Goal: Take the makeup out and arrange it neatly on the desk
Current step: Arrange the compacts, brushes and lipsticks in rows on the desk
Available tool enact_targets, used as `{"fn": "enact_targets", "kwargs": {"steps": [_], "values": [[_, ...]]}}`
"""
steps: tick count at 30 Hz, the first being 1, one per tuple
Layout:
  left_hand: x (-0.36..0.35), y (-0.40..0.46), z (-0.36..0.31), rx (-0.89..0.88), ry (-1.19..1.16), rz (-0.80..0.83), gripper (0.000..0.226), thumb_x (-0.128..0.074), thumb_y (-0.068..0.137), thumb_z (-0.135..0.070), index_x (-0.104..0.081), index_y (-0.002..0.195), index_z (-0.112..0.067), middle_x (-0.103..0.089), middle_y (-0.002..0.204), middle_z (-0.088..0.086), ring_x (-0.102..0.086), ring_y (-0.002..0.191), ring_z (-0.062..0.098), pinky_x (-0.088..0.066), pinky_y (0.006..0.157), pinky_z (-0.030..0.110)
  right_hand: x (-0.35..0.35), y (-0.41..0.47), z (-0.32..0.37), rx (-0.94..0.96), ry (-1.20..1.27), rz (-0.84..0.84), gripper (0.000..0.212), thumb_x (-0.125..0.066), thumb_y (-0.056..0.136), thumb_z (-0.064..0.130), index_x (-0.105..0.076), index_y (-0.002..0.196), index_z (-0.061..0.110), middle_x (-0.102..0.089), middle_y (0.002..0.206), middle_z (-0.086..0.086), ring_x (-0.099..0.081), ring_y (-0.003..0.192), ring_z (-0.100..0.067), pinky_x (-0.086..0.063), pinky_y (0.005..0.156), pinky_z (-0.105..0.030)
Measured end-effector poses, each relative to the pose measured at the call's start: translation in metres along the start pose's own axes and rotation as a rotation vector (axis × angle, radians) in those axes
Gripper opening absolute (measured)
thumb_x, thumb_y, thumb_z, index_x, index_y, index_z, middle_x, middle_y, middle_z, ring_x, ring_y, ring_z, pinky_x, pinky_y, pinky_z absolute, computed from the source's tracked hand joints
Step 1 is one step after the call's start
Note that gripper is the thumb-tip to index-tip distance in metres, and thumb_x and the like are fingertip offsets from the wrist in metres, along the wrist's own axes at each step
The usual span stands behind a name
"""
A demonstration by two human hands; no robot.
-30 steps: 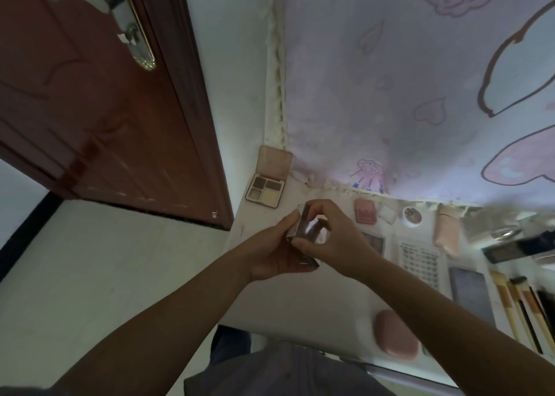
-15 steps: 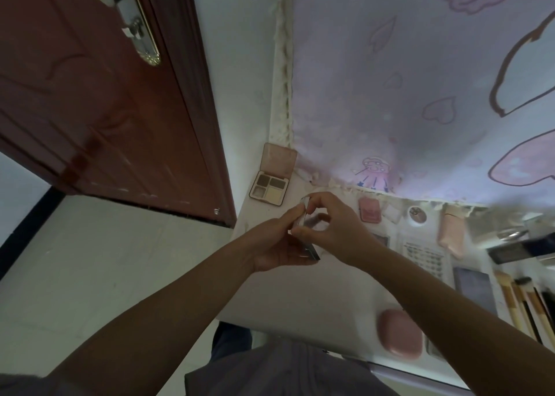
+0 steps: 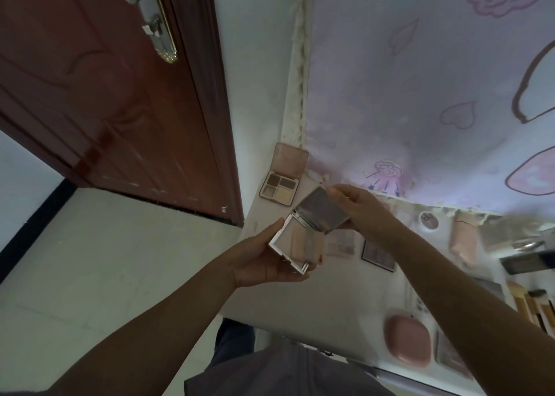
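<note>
At the desk's (image 3: pixel 300 302) near edge, toward its right end, lies a closed pink case (image 3: pixel 407 341), rounded, with a flat item just right of it, too blurred to name. Above the desk's left part, clear of its surface, both hands hold an open white compact (image 3: pixel 295 244). The left hand (image 3: pixel 264 260) cradles the base from below, thumb curled over its left edge and fingers wrapped under it; the pans inside show beige and tan shades. The right hand (image 3: pixel 359 208) pinches the lid (image 3: pixel 322 212) at its top corner between thumb and fingertips, the lid swung up and tilted back from the hinge, its grey inner face toward the camera. On the desk beyond the compact, partly hidden by the right forearm, lie a pale palette (image 3: pixel 341 244) and a dark-framed one (image 3: pixel 377 254) side by side. Along the right edge sit brushes (image 3: pixel 531 305) with tan handles and a dark box (image 3: pixel 528 263), blurred. Farther back stand a peach tube (image 3: pixel 464 239) and a small round pot (image 3: pixel 429 220). At the far left corner an open quad (image 3: pixel 279 187) of brown and cream shadows rests flat, its pink lid leaning on the wall. Behind hangs a lilac cloth (image 3: pixel 420 80) with cartoon prints; left of the desk stands a brown door (image 3: pixel 105 95).
</note>
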State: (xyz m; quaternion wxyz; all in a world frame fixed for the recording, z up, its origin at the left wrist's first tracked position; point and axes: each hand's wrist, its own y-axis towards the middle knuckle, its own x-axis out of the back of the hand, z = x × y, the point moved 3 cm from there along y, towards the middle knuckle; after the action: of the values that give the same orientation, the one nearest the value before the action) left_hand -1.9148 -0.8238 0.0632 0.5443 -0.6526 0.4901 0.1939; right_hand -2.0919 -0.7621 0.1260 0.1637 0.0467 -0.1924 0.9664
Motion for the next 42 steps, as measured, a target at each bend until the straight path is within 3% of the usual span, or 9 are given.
{"fn": "enact_targets", "kwargs": {"steps": [5, 9, 13, 17, 20, 23, 26, 32, 42], "values": [[0.025, -0.011, -0.004, -0.116, -0.185, 0.024, 0.060, -0.076, 0.071, -0.042, -0.066, 0.117, -0.004, -0.063, 0.118, 0.022, -0.065, 0.098, 0.035, -0.055, 0.084, 0.044, -0.033, 0.009, -0.030, -0.084, -0.039, 0.077, 0.019, -0.054, 0.094, 0.019, -0.057, 0.113, 0.016, -0.069, 0.099, -0.002, -0.069, 0.087, -0.014, -0.058, 0.082, -0.034], [0.040, -0.011, -0.007, -0.123, -0.272, -0.027, 0.054, -0.051, 0.089, -0.047, -0.064, 0.119, -0.003, -0.060, 0.120, 0.019, -0.062, 0.100, 0.030, -0.054, 0.083, 0.041, -0.063, 0.016, -0.035, -0.122, 0.069, 0.160, 0.018, -0.054, 0.094, 0.016, -0.058, 0.109, 0.025, -0.069, 0.101, 0.002, -0.069, 0.088, -0.013, -0.057, 0.076, -0.028], [0.044, -0.006, -0.015, -0.164, -0.365, -0.073, 0.059, -0.039, 0.093, -0.050, -0.065, 0.115, -0.001, -0.061, 0.113, 0.021, -0.065, 0.090, 0.030, -0.057, 0.078, 0.040, -0.077, 0.027, -0.035, -0.086, 0.073, 0.110, 0.033, -0.056, 0.093, 0.016, -0.049, 0.125, 0.020, -0.069, 0.106, -0.001, -0.067, 0.084, -0.013, -0.054, 0.072, -0.028], [0.043, 0.001, -0.024, -0.185, -0.345, -0.080, 0.061, -0.038, 0.094, -0.053, -0.062, 0.120, -0.002, -0.061, 0.116, 0.021, -0.065, 0.096, 0.030, -0.056, 0.082, 0.040, -0.077, 0.030, -0.037, -0.045, 0.022, -0.148, 0.043, -0.050, 0.096, 0.023, -0.036, 0.136, 0.019, -0.061, 0.118, -0.004, -0.062, 0.099, -0.016, -0.053, 0.085, -0.032], [0.046, 0.004, -0.028, -0.180, -0.312, -0.078, 0.064, -0.037, 0.094, -0.054, -0.064, 0.117, -0.001, -0.062, 0.117, 0.022, -0.065, 0.098, 0.032, -0.055, 0.084, 0.040, -0.064, 0.016, -0.020, 0.208, -0.232, -0.470, 0.029, -0.060, 0.090, 0.018, -0.050, 0.117, 0.015, -0.058, 0.114, 0.001, -0.057, 0.103, -0.015, -0.049, 0.086, -0.023], [0.046, 0.007, -0.029, -0.198, -0.321, -0.080, 0.061, -0.034, 0.096, -0.054, -0.063, 0.116, -0.004, -0.064, 0.112, 0.018, -0.065, 0.095, 0.029, -0.055, 0.082, 0.038, -0.071, 0.007, -0.010, 0.515, -0.704, -0.275, 0.024, -0.062, 0.085, 0.029, -0.060, 0.106, 0.017, -0.057, 0.120, 0.000, -0.051, 0.110, -0.015, -0.042, 0.093, -0.028], [0.043, 0.010, -0.026, -0.210, -0.274, -0.072, 0.062, -0.028, 0.098, -0.052, -0.069, 0.108, -0.008, -0.067, 0.105, 0.013, -0.066, 0.090, 0.025, -0.056, 0.075, 0.035, -0.078, 0.009, -0.021, 0.570, -0.973, -0.078, 0.044, -0.049, 0.083, 0.049, -0.060, 0.114, 0.019, -0.055, 0.132, -0.002, -0.045, 0.120, -0.018, -0.034, 0.097, -0.032], [0.039, 0.009, -0.018, -0.238, -0.216, -0.111, 0.058, -0.031, 0.096, -0.049, -0.072, 0.103, -0.009, -0.068, 0.108, 0.014, -0.068, 0.091, 0.024, -0.055, 0.083, 0.038, -0.079, 0.009, -0.024, 0.513, -0.886, -0.233, 0.031, -0.050, 0.083, 0.049, -0.062, 0.094, 0.022, -0.058, 0.119, 0.004, -0.048, 0.107, -0.013, -0.035, 0.086, -0.028], [0.029, 0.004, -0.015, -0.274, -0.247, -0.072, 0.057, -0.032, 0.096, -0.050, -0.065, 0.117, -0.009, -0.063, 0.119, 0.016, -0.065, 0.101, 0.026, -0.054, 0.088, 0.040, -0.084, 0.005, -0.020, 0.542, -0.920, -0.276, 0.033, -0.048, 0.084, 0.049, -0.062, 0.095, 0.021, -0.057, 0.116, 0.000, -0.046, 0.105, -0.013, -0.034, 0.086, -0.028]]}}
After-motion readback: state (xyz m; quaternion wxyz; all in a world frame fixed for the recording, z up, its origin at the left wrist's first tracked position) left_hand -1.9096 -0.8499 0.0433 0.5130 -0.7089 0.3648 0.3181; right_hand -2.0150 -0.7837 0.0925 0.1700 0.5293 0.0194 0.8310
